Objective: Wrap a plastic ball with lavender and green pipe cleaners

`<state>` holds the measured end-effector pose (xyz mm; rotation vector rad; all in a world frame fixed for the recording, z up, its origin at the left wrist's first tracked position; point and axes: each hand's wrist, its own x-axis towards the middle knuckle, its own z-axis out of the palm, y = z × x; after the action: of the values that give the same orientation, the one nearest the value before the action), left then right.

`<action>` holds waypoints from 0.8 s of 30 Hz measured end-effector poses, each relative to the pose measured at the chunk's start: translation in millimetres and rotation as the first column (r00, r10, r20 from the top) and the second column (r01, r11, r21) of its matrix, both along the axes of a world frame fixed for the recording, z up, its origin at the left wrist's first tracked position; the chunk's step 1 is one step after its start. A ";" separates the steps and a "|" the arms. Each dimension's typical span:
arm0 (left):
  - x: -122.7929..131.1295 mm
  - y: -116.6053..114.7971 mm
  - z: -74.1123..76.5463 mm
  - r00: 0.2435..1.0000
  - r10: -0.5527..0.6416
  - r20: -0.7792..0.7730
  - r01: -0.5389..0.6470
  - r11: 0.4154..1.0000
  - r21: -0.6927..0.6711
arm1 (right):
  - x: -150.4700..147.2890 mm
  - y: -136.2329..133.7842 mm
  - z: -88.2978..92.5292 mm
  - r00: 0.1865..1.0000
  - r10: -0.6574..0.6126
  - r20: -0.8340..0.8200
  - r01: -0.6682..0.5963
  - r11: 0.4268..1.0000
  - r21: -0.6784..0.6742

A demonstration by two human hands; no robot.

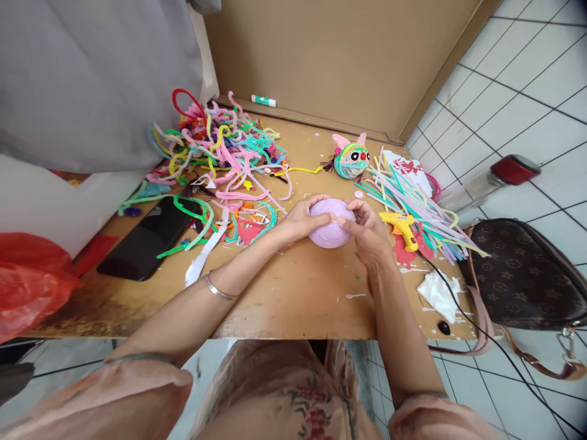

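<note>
A lilac ball wound from pipe cleaners [329, 227] rests on the wooden table [293, 299] in front of me. My left hand [302, 219] cups its left side, fingers curled over the top. My right hand [364, 227] grips its right side, thumb and fingers pressed against it. A yellow glue gun [402, 228] lies just right of my right hand, on a bundle of straight pastel pipe cleaners [415, 205]. A finished pipe-cleaner animal head [350, 159] with pink ears sits behind the ball.
A tangled heap of coloured pipe cleaners [220, 153] covers the table's back left. A black phone [151, 238] lies at the left, a red plastic bag [27, 281] at the far left edge. A brown handbag [523, 275] stands right of the table. A crumpled tissue [439, 292] lies near the front right corner.
</note>
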<state>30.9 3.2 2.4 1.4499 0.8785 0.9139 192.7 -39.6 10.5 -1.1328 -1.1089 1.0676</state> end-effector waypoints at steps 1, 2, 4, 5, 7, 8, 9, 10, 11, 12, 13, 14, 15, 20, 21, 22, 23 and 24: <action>0.0 -0.2 0.3 1.000 -0.002 0.003 0.002 1.000 -0.001 | -0.3 0.0 -0.6 1.000 0.000 -0.015 0.000 1.000 -0.001; -0.1 -0.4 0.5 1.000 -0.002 0.006 0.002 1.000 -0.003 | -0.6 0.0 -1.2 1.000 -0.001 -0.029 0.001 1.000 0.001; -0.3 -1.2 0.4 1.000 0.005 0.013 -0.005 1.000 -0.009 | -1.5 0.0 -2.2 0.999 0.002 -0.044 -0.002 1.000 0.006; -0.3 -1.7 0.3 1.000 0.009 0.015 -0.009 1.000 -0.014 | -1.9 0.0 -2.6 0.999 0.005 -0.043 -0.004 1.000 0.007; -0.2 -2.6 0.2 1.000 0.011 0.019 -0.010 1.000 -0.022 | -2.6 0.0 -3.2 0.999 0.009 -0.031 -0.008 1.000 0.007; -0.1 -3.0 0.3 1.000 0.011 0.020 -0.011 1.000 -0.024 | -2.9 0.0 -3.4 1.000 0.006 -0.024 -0.006 1.000 0.008; 0.1 -3.3 0.5 1.000 0.014 0.022 -0.013 1.000 -0.023 | -3.3 0.1 -3.6 1.000 -0.001 -0.020 0.002 1.000 0.009; 0.4 -3.5 0.8 1.000 0.013 0.023 -0.013 1.000 -0.020 | -3.8 0.2 -3.6 1.000 -0.013 -0.017 0.013 1.000 0.012; 0.6 -3.5 1.1 1.000 0.014 0.024 -0.014 1.000 -0.016 | -4.3 0.5 -3.6 1.000 -0.027 -0.012 0.027 1.000 0.015; 0.8 -3.5 1.2 1.000 0.014 0.024 -0.014 1.000 -0.012 | -4.9 0.8 -3.5 0.999 -0.042 -0.006 0.042 0.999 0.017; 0.9 -3.4 1.2 1.000 0.014 0.023 -0.014 1.000 -0.012 | -5.5 1.3 -3.3 0.998 -0.056 0.001 0.056 0.998 0.018; 0.8 -3.2 0.8 1.000 0.014 0.023 -0.013 1.000 -0.015 | -6.1 1.8 -3.2 0.998 -0.069 0.007 0.069 0.997 0.019; 0.7 -2.9 0.1 1.000 0.010 0.027 -0.009 1.000 -0.022 | -6.6 2.4 -3.1 0.997 -0.080 0.010 0.080 0.997 0.019; -1.0 -1.0 -7.1 0.995 -0.041 0.091 0.044 0.999 -0.032 | -7.0 3.9 -3.6 0.995 -0.099 0.002 0.099 0.995 0.024; -1.3 -0.8 -8.1 0.994 -0.044 0.102 0.047 0.999 -0.027 | -6.7 3.9 -3.8 0.995 -0.095 0.006 0.095 0.995 0.025; -1.3 -0.9 -8.7 0.993 -0.048 0.109 0.051 0.998 -0.027 | -6.5 3.8 -4.0 0.996 -0.092 0.013 0.091 0.995 0.026; -1.2 -1.1 -8.6 0.992 -0.052 0.113 0.055 0.998 -0.029 | -6.2 3.9 -4.2 0.996 -0.089 0.020 0.088 0.996 0.026; -0.9 -1.5 -8.0 0.992 -0.056 0.115 0.061 0.998 -0.033 | -5.9 3.9 -4.3 0.996 -0.087 0.026 0.086 0.996 0.026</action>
<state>30.0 1.7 -5.6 1.3714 0.7603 0.9233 186.7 -35.6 6.2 -1.1682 -1.0815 0.9711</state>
